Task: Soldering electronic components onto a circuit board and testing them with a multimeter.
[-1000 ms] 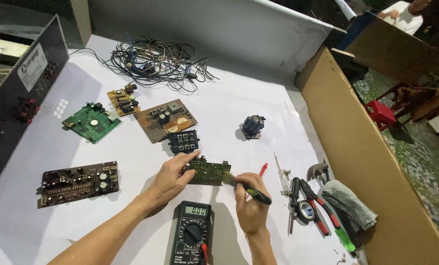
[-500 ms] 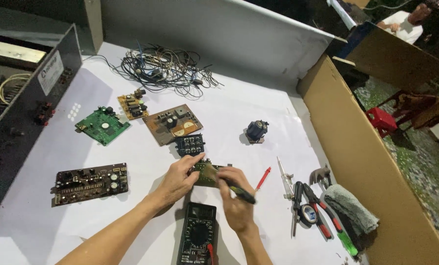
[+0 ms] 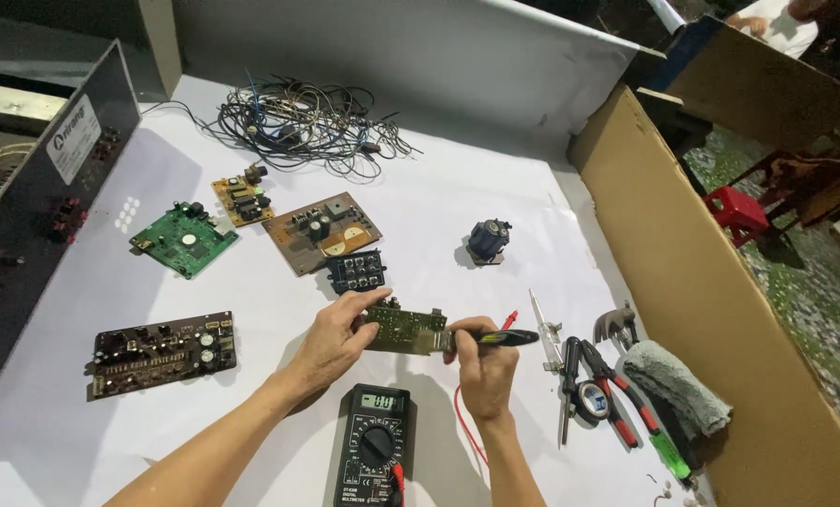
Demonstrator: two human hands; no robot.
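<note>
The left hand (image 3: 331, 340) grips a small green circuit board (image 3: 403, 328); the right hand (image 3: 484, 368) holds a black probe pen (image 3: 506, 337) closed against it. This looks like testing; the tip needs a steady contact.

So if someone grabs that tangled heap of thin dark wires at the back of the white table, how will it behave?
The tangled heap of thin dark wires looks floppy and would probably sag and trail loose ends. Being knotted together, it likely lifts as one clump. It seems light for its spread.
</note>
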